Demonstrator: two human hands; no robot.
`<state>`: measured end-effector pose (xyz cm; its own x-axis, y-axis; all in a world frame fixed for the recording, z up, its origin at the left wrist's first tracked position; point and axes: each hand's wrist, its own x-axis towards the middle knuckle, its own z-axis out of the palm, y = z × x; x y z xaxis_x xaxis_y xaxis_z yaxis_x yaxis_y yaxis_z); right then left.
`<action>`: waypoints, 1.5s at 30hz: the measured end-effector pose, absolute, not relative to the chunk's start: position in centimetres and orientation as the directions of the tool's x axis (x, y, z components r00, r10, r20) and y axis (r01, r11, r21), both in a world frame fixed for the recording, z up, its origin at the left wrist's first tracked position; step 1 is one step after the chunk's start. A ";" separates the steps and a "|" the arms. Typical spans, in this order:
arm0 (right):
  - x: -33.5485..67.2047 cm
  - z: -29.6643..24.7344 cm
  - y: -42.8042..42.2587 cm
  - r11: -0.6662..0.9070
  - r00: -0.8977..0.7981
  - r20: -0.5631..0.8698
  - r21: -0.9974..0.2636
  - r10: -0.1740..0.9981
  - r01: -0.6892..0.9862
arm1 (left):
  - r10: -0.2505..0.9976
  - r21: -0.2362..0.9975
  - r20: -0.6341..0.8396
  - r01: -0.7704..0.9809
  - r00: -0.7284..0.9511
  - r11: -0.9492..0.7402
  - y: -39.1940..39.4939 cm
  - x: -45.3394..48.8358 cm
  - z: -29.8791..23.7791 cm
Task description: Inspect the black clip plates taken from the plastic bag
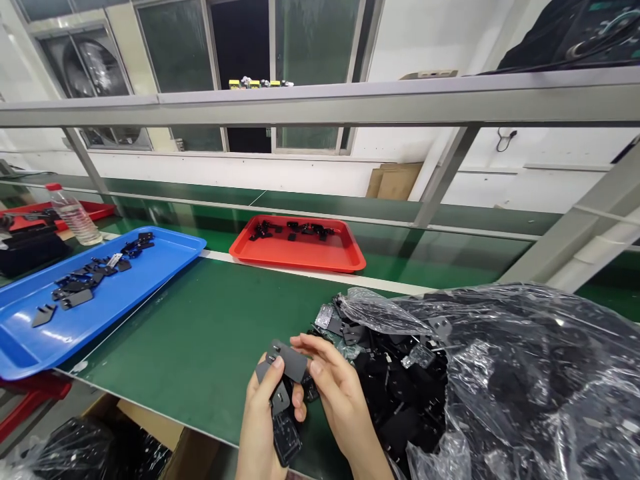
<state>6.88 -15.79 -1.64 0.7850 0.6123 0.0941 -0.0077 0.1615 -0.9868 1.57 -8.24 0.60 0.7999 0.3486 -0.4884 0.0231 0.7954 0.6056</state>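
Observation:
My left hand (263,407) is closed around several dark plastic pieces; its thumb presses on a flat grey plastic plate with small pins (290,362) at the top of the bunch. Below that plate, a glossy black rectangular plastic part (287,437) sticks out of the palm. My right hand (340,393) is at the plate's right edge, with finger and thumb bent around that corner. Just right of it, a heap of black plastic parts (400,393) spills from a clear plastic bag (530,353).
A blue tray (165,257) with scattered black parts lies at left. Behind, a red tray (300,257) holds more of them. A water bottle (75,217) stands far left. A shelf rail (320,115) crosses above the green bench (200,340). An open carton (150,423) sits below the edge.

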 end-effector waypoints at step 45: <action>7.9 -2.0 -16.6 0.065 0.846 0.245 -0.968 0.474 0.243 | 0.321 0.708 -0.450 0.114 0.834 0.697 -7.1 0.6 1.1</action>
